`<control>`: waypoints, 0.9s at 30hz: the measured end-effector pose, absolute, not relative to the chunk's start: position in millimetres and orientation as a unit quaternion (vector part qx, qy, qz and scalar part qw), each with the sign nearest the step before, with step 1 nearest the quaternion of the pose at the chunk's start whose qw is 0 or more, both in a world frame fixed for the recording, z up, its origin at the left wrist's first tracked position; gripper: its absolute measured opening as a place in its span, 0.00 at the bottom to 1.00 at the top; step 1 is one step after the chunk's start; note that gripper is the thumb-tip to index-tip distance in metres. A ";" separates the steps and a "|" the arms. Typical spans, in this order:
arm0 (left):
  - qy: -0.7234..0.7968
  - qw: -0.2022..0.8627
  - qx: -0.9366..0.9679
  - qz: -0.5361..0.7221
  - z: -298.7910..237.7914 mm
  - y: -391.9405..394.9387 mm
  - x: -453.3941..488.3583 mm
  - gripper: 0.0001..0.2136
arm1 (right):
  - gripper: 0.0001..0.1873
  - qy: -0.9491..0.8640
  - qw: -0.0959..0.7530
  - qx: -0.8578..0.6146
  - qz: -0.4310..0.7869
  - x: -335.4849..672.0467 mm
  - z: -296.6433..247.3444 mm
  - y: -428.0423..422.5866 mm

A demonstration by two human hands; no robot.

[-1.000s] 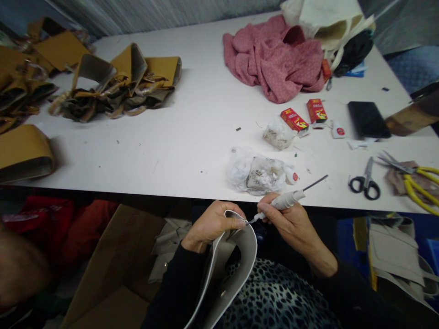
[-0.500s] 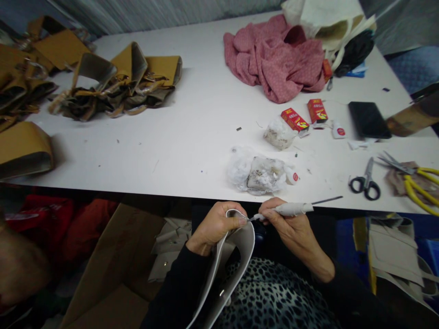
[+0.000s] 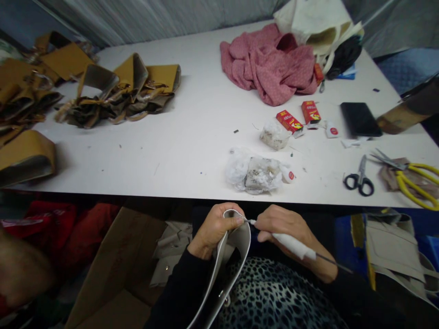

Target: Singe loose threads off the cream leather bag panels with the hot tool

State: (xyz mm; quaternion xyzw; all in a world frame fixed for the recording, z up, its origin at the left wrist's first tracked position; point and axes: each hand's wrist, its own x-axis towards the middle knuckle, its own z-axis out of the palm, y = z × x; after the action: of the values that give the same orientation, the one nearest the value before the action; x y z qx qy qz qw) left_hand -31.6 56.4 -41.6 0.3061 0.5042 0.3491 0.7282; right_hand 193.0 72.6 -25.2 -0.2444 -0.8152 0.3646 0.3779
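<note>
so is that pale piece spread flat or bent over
Bent over: the pale piece loops round at the left hand, its sides apart below.
</note>
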 end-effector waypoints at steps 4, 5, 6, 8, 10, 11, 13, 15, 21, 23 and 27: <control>0.497 0.739 0.296 0.346 -37.5 53.8 -28.6 0.13 | 0.04 -0.888 0.307 -0.196 0.280 203.7 -12.9 73.6; 0.495 0.740 0.297 0.346 -37.3 52.9 -27.5 0.13 | 0.03 -0.896 0.296 -0.188 0.273 206.3 -8.7 74.5; 0.492 0.741 0.300 0.345 -37.5 51.9 -26.4 0.13 | 0.03 -0.900 0.284 -0.183 0.275 208.7 -4.3 75.9; 0.486 0.742 0.311 0.342 -38.6 49.4 -24.1 0.13 | 0.05 -0.895 0.256 -0.188 0.313 212.5 3.5 80.1; 0.479 0.741 0.333 0.332 -39.4 46.2 -21.8 0.13 | 0.11 -0.859 0.227 -0.233 0.396 214.3 8.3 85.4; 0.477 0.739 0.346 0.325 -39.3 44.5 -20.8 0.13 | 0.14 -0.825 0.217 -0.266 0.450 214.3 8.9 87.9; 0.481 0.729 0.372 0.315 -37.6 41.2 -18.9 0.12 | 0.18 -0.731 0.208 -0.328 0.562 212.7 6.9 91.2; 0.493 0.710 0.397 0.308 -34.6 38.5 -17.5 0.11 | 0.19 -0.641 0.213 -0.357 0.645 209.9 1.6 90.7; 0.501 0.668 0.465 0.293 -25.5 32.9 -15.9 0.09 | 0.20 -0.528 0.305 -0.401 0.684 207.5 -14.9 70.4; 0.509 0.660 0.471 0.290 -22.7 31.4 -15.8 0.09 | 0.22 -0.487 0.376 -0.426 0.663 210.9 -16.3 63.5; 0.531 0.654 0.458 0.284 -17.7 28.9 -15.3 0.11 | 0.17 -0.451 0.489 -0.448 0.597 218.7 -13.5 54.4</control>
State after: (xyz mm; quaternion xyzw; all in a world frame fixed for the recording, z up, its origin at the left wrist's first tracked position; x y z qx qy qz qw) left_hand -15.3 28.9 -17.7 0.4579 0.5312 0.2840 0.6538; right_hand 218.7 54.4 -13.5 -0.4480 -0.4514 0.5969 0.4892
